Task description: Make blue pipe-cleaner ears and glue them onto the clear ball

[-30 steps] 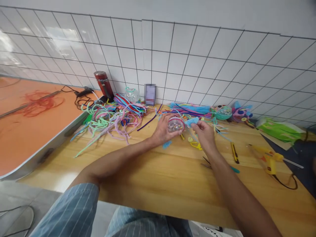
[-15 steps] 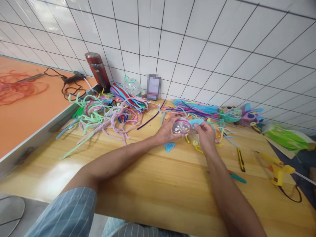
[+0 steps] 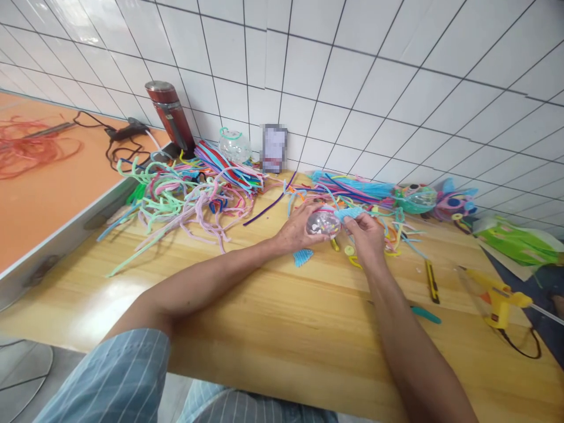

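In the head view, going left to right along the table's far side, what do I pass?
Red flask → loose pipe cleaner pile → left hand → clear ball → right hand → utility knife → yellow glue gun.

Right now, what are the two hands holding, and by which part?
The left hand cups a clear ball around its left side. The right hand pinches a blue fuzzy piece at its right end, pressed against the ball.

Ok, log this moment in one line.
left hand: holds clear ball | right hand: presses blue fin to ball | table: glue gun
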The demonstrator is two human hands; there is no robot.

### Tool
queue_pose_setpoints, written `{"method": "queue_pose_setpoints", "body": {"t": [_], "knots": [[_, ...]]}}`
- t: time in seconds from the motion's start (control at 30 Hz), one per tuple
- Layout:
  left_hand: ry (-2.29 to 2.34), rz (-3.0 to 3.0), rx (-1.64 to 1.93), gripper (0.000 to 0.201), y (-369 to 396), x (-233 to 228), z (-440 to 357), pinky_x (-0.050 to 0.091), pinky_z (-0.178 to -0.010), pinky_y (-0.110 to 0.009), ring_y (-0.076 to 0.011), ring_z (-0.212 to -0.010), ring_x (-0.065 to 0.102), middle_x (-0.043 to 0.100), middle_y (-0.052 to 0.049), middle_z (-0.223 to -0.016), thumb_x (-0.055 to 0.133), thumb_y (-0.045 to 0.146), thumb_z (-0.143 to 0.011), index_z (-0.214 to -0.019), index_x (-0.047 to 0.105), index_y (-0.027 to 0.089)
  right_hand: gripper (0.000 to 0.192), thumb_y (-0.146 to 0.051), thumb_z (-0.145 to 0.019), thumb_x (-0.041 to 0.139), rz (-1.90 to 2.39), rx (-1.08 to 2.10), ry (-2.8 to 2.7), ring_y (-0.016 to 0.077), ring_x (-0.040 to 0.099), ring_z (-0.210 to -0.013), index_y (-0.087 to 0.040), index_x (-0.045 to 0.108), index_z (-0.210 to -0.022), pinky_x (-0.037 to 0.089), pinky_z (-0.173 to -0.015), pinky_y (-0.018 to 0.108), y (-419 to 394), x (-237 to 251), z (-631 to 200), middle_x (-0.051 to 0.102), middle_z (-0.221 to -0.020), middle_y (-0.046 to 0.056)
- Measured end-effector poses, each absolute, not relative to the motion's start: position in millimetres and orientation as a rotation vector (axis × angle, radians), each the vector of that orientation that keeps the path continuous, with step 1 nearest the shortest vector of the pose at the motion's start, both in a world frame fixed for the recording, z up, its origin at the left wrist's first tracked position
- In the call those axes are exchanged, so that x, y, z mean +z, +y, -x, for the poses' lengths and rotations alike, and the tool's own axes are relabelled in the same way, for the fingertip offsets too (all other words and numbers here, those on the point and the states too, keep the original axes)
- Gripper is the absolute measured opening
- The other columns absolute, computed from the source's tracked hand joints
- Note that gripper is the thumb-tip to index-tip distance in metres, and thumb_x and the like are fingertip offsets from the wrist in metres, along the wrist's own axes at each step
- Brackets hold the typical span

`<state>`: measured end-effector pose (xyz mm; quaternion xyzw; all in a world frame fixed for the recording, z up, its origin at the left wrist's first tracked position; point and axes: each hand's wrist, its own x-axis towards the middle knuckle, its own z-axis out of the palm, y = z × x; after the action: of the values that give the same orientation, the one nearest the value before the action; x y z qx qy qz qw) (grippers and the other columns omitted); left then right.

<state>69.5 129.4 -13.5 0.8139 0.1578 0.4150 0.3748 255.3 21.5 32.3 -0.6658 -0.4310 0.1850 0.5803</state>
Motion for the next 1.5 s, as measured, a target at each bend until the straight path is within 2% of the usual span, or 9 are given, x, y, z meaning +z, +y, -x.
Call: {"method": "queue_pose_setpoints", "body": {"t": [0.13, 0.23, 0.4, 0.5, 0.6, 0.77, 0.93, 1.1, 1.5], "knots": [[0.415, -2.063, 1.084, 0.084, 129.1, -4.7, -67.8, 0.041, -0.132, -0.058, -0.0386, -0.156, 0.052, 0.060, -0.021, -0.159, 0.097, 0.050, -0.077, -0.148, 0.061, 0.021, 0.033, -0.054, -0.077, 0.077, 1.561, 0.410, -1.025, 0.0164, 0.056, -0.066, -0.024, 0.064, -0.075, 0.052, -0.068, 0.033, 21.2, 36.8, -254.6, 0.067, -0.069, -0.001], [0.447, -2.051, 1.156, 0.067, 130.4, 10.7, -62.3, 0.043, -0.129, -0.056, -0.0342, -0.149, 0.058, 0.067, -0.016, -0.153, 0.089, 0.047, -0.088, -0.146, 0.066, 0.025, 0.028, -0.051, -0.078, 0.078, 1.570, 0.399, -1.059, 0.0178, 0.058, -0.068, -0.025, 0.068, -0.079, 0.052, -0.070, 0.034, 20.4, 46.6, -252.3, 0.070, -0.073, 0.000], [0.391, -2.016, 1.168, 0.030, 133.0, 27.9, -57.5, 0.052, -0.114, -0.046, -0.0267, -0.121, 0.072, 0.081, -0.009, -0.125, 0.081, 0.036, -0.096, -0.124, 0.079, 0.025, 0.020, -0.043, -0.088, 0.072, 1.631, 0.165, -1.363, 0.0196, 0.059, -0.074, -0.025, 0.068, -0.079, 0.048, -0.074, 0.035, 25.5, 63.7, -242.1, 0.069, -0.080, 0.001], [0.434, -1.873, 1.128, 0.017, 134.0, 25.9, -60.0, 0.056, -0.096, -0.038, -0.0209, -0.097, 0.073, 0.081, -0.005, -0.100, 0.076, 0.036, -0.098, -0.106, 0.082, 0.022, 0.017, -0.042, -0.092, 0.070, 1.615, 0.071, -1.510, 0.0233, 0.065, -0.086, -0.027, 0.073, -0.086, 0.052, -0.081, 0.038, 30.3, 66.1, -238.2, 0.074, -0.089, 0.004], [0.499, -1.663, 1.116, 0.026, 136.3, 21.4, -62.6, 0.055, -0.081, -0.030, -0.0167, -0.084, 0.069, 0.078, -0.004, -0.092, 0.075, 0.044, -0.098, -0.096, 0.078, 0.018, 0.019, -0.042, -0.093, 0.073, 1.589, 0.060, -1.538, 0.0279, 0.070, -0.108, -0.027, 0.077, -0.105, 0.055, -0.099, 0.044, 30.7, 60.1, -240.7, 0.079, -0.110, 0.007], [0.578, -1.429, 1.122, 0.026, 136.1, 16.2, -63.8, 0.054, -0.077, -0.027, -0.0132, -0.076, 0.065, 0.073, -0.001, -0.085, 0.073, 0.042, -0.095, -0.089, 0.070, 0.017, 0.044, -0.043, -0.088, 0.081, 1.587, 0.138, -1.580, 0.0327, 0.065, -0.135, -0.026, 0.073, -0.128, 0.050, -0.118, 0.054, 26.0, 42.5, -249.8, 0.073, -0.140, 0.011], [0.646, -1.381, 1.168, 0.019, 126.0, 8.9, -64.1, 0.051, -0.074, -0.025, -0.0111, -0.074, 0.060, 0.068, 0.001, -0.084, 0.070, 0.036, -0.096, -0.092, 0.066, 0.017, 0.051, -0.048, -0.087, 0.082, 1.579, 0.236, -1.584, 0.0325, 0.068, -0.130, -0.025, 0.072, -0.131, 0.053, -0.114, 0.054, 26.8, 33.7, -249.0, 0.074, -0.138, 0.012], [0.658, -1.418, 1.129, 0.026, 119.5, 2.3, -62.3, 0.048, -0.068, -0.024, -0.0096, -0.066, 0.056, 0.061, 0.004, -0.075, 0.072, 0.041, -0.097, -0.088, 0.061, 0.019, 0.051, -0.050, -0.086, 0.083, 1.565, 0.271, -1.557, 0.0316, 0.069, -0.126, -0.026, 0.073, -0.130, 0.055, -0.110, 0.052, 28.2, 33.6, -246.7, 0.075, -0.136, 0.011], [0.643, -1.442, 1.154, 0.026, 121.3, -6.8, -62.7, 0.051, -0.069, -0.026, -0.0114, -0.066, 0.062, 0.065, 0.003, -0.076, 0.071, 0.043, -0.100, -0.094, 0.061, 0.020, 0.052, -0.049, -0.085, 0.083, 1.573, 0.301, -1.534, 0.0317, 0.069, -0.124, -0.025, 0.073, -0.129, 0.055, -0.109, 0.051, 27.0, 33.2, -248.4, 0.075, -0.135, 0.011]]}}
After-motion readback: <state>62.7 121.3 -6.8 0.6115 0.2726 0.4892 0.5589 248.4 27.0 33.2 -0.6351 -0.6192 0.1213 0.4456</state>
